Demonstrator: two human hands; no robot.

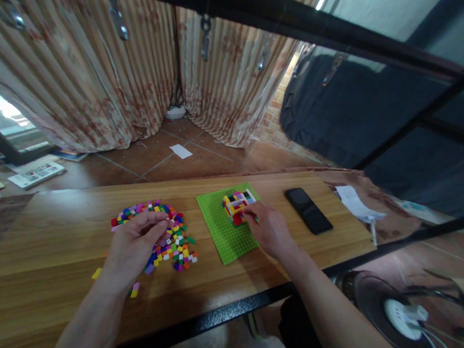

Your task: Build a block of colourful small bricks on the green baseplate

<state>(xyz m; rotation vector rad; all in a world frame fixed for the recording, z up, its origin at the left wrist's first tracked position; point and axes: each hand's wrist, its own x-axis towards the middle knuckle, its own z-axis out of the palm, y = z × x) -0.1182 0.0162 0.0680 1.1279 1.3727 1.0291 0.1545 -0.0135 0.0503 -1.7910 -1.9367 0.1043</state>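
A loose heap of small colourful building bricks [176,242] lies left of the middle of the table. Over its left part is my left hand [136,245], thumb and fingers drawn together; what is between them, if anything, is too small to name. Farther right, a multicoloured brick structure [236,203] with yellow, red and white parts stands on a green studded baseplate [228,241]. At its right front side my right hand [267,226] has its thumb and forefinger pinched together, touching or very close to the bricks. The fingertips hide whatever they hold.
A black phone [308,210] lies on the wooden table [56,245] to the right of the baseplate. Stray bricks, one yellow [97,273], lie left of the heap. A dark metal bar [217,317] runs along the near edge. White papers [357,202] are beyond the right end.
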